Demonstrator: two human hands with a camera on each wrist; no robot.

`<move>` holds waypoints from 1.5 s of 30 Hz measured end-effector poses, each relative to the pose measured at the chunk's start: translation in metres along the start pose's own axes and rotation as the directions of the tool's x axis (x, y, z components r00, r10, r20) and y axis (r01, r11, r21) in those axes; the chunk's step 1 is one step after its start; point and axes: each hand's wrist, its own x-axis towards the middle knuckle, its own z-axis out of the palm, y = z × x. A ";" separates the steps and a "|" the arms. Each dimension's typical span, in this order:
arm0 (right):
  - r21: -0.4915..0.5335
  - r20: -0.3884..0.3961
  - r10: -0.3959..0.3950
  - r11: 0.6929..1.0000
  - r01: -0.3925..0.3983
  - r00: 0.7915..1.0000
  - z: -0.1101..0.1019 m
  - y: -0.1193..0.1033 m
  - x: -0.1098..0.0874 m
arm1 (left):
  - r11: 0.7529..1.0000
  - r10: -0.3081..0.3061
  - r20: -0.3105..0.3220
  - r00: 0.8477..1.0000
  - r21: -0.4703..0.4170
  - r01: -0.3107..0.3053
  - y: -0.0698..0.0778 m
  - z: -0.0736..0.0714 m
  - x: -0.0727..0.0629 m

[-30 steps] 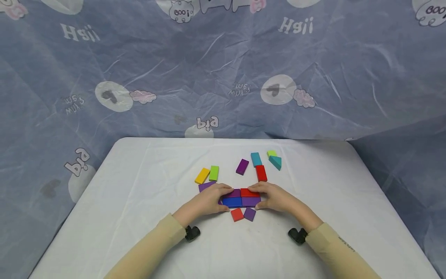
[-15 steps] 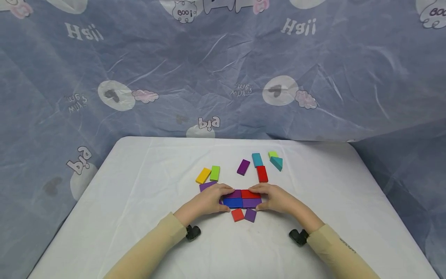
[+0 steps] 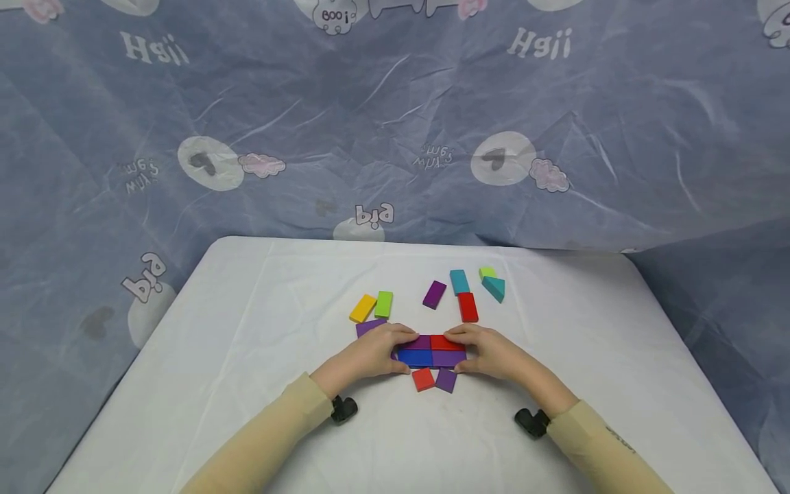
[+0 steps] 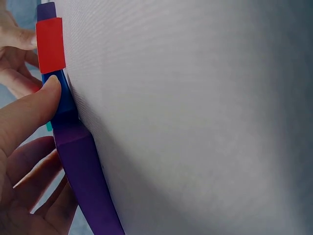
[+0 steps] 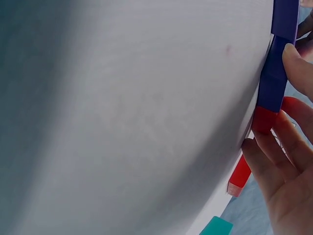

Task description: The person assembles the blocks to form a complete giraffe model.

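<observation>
Four-sided toy blocks lie fitted together in two rows mid-table: a plum block (image 3: 423, 342) and a red block (image 3: 447, 342) behind, a blue block (image 3: 415, 357) and a violet block (image 3: 448, 358) in front. My left hand (image 3: 378, 351) grips the group's left end, thumb at the blue block's near side, fingers along the far side. At the right end my right hand (image 3: 490, 351) pinches likewise, thumb in front and fingertips on the red block. Just in front lie a small red square block (image 3: 423, 379) and a small purple one (image 3: 446, 380). The left palm partly hides another purple block (image 3: 370, 327).
Behind the left hand lie a yellow block (image 3: 363, 308) and a green block (image 3: 383, 304). Farther back are a dark purple block (image 3: 435, 294), a blue-teal block (image 3: 459, 282), a red block (image 3: 468, 307), a teal triangle (image 3: 494, 289) and a lime piece (image 3: 487, 272) on the white table (image 3: 278, 302).
The head view has shifted slightly, so the whole scene sits a little farther right. Both hands keep their hold on the block group, with no clear movement against it.
</observation>
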 end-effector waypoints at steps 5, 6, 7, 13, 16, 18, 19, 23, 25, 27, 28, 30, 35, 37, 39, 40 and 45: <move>0.019 0.002 0.012 1.000 -0.012 1.000 0.000 0.002 -0.001 | 0.999 -0.004 0.003 1.000 -0.049 0.004 0.000 -0.004 -0.002; 0.025 0.002 0.015 1.000 -0.016 1.000 0.000 0.002 -0.001 | 0.997 -0.007 -0.004 1.000 -0.071 0.007 -0.001 -0.005 -0.003; 0.028 0.003 0.018 0.999 -0.018 1.000 0.001 0.002 -0.001 | 0.995 -0.013 -0.016 1.000 -0.097 0.011 -0.002 -0.008 -0.005; 0.040 0.004 0.031 0.999 -0.031 1.000 0.000 0.005 -0.001 | 0.980 -0.070 -0.195 0.978 -0.195 0.031 -0.019 -0.025 -0.018; 0.045 0.004 0.032 0.998 -0.032 0.999 -0.001 0.005 -0.001 | 0.980 -0.091 -0.271 0.958 -0.197 0.038 -0.027 -0.029 -0.025; 0.048 0.005 0.032 0.998 -0.032 0.999 -0.001 0.005 -0.001 | 0.981 -0.100 -0.285 0.953 -0.186 0.047 -0.029 -0.027 -0.029; 0.047 0.005 0.028 0.999 -0.028 1.000 -0.001 0.005 -0.001 | 0.983 -0.101 -0.282 0.954 -0.176 0.052 -0.029 -0.025 -0.031; 0.053 0.001 0.013 0.999 -0.013 1.000 -0.001 0.006 -0.001 | 0.993 -0.100 -0.256 0.962 -0.080 0.082 -0.024 -0.014 -0.037; 0.056 -0.001 0.002 0.998 -0.002 1.000 -0.001 0.007 -0.002 | 0.995 -0.100 -0.240 0.966 -0.015 0.099 -0.020 -0.010 -0.039; 0.062 -0.003 -0.001 0.998 0.001 1.000 -0.001 0.007 -0.002 | 0.993 -0.098 -0.231 0.968 0.042 0.111 -0.015 -0.006 -0.039; 0.065 -0.003 0.002 0.998 -0.002 1.000 0.000 0.007 -0.002 | 0.991 -0.100 -0.227 0.969 0.062 0.117 -0.014 -0.005 -0.039; 0.062 -0.003 0.002 0.998 -0.002 1.000 0.000 0.007 -0.002 | 0.988 -0.106 -0.224 0.969 0.082 0.127 -0.011 -0.003 -0.038; 0.063 -0.004 0.013 0.998 -0.013 1.000 0.001 0.007 -0.002 | 0.984 -0.145 -0.209 0.967 0.072 0.163 -0.007 -0.002 -0.041; 0.068 -0.006 0.018 0.998 -0.017 1.000 0.001 0.007 -0.001 | 0.984 -0.149 -0.201 0.968 0.067 0.165 -0.007 -0.002 -0.044; 0.064 -0.006 0.013 0.998 -0.013 1.000 0.002 0.007 -0.001 | 0.986 -0.140 -0.194 0.971 0.059 0.154 -0.007 -0.003 -0.049; 0.063 -0.005 0.012 0.998 -0.012 1.000 0.002 0.007 -0.001 | 0.988 -0.130 -0.187 0.974 0.052 0.142 -0.007 -0.003 -0.051; 0.062 -0.001 0.009 0.998 -0.009 1.000 0.001 0.008 -0.001 | 0.999 -0.026 -0.134 0.991 0.029 0.031 -0.006 -0.002 -0.066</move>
